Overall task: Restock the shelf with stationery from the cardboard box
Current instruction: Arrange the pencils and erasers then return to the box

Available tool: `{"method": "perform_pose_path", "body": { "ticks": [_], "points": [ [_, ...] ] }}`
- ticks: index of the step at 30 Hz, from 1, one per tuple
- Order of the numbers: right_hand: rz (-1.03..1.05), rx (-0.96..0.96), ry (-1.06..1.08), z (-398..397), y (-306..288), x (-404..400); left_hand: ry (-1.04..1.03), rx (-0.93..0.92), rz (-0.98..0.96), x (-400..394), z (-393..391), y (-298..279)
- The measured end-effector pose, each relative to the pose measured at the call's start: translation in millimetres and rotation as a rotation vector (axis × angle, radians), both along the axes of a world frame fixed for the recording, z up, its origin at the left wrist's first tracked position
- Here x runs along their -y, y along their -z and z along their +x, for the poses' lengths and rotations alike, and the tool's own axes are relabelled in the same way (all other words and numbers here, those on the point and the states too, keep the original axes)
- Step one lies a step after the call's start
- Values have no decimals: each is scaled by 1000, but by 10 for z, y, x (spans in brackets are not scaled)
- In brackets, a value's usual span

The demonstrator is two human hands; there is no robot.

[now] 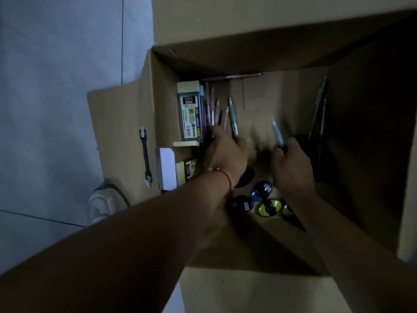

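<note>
Both arms reach down into an open cardboard box (126, 123) that stands on a pale tiled floor (56, 86). A grey shoe (103, 204) shows on the floor just beside the box's left flap, and a black strap with white ends (145, 157) lies on that flap.

The left hand (225, 154), with a red string bracelet (226, 181) on its wrist, has its fingers curled round a blue-grey pen (233, 117) that points up and away; the same hand touches a fan of pink pens (214, 109) lying against the left side of the box floor. The right hand (291, 163) pinches a second blue pen (277, 132) in its curled fingers, tip pointing away. The two hands are near each other but apart.

Along the left wall of the box lies a dark packet with a printed label (191, 116), touching the pink pens. Below it sit a cream block (186, 143), a white-faced packet (167, 168), a yellow pad (180, 173) and a small dark packet (191, 168), partly hidden by the left wrist. One more pink pen (234, 76) lies along the far wall. In the dim right part a few dark green pens (319, 109) lean against the wall. Close under the forearms lie round dark items, one blue (261, 190), one purple (240, 203) and two yellow-green (269, 207); what they are cannot be told. The shelf is out of view.
</note>
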State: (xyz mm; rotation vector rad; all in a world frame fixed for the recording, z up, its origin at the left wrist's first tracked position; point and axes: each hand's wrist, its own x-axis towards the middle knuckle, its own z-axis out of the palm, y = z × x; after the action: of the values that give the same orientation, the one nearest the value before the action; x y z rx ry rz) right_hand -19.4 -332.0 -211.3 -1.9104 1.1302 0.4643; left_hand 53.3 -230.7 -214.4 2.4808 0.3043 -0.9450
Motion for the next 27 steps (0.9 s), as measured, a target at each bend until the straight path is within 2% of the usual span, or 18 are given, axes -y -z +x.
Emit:
{"method": "perform_pose_path", "body": {
  "ticks": [5, 8, 10, 12, 14, 17, 21, 24, 27],
  "points": [
    [70, 12, -58, 189, 189, -194, 84, -21, 95, -23, 16, 156],
    [44, 29, -112, 357, 303, -334, 154, -30, 140, -101, 8, 207],
    [104, 2, -21, 446, 346, -376, 179, -46, 114, -168, 35, 231],
    [249, 10, 189, 481, 350, -383, 207, -90, 64, -183, 79, 213],
    [346, 53, 377, 468, 293, -359, 136, -153, -30, -166, 86, 90],
    [461, 39, 431, 352, 2, -276, -144, -281, -255, -156, 28, -238],
    [672, 15, 562, 185, -607, -175, -306, -443, -443, -244, 34, -839],
    [696, 40, 522, 109, -1216, -158, -301, -491, -555, -316, 127, -1504],
    [701, 153, 516, 148, -2039, -126, -211, -527, -578, -405, 302, -2346]
  ]
}}
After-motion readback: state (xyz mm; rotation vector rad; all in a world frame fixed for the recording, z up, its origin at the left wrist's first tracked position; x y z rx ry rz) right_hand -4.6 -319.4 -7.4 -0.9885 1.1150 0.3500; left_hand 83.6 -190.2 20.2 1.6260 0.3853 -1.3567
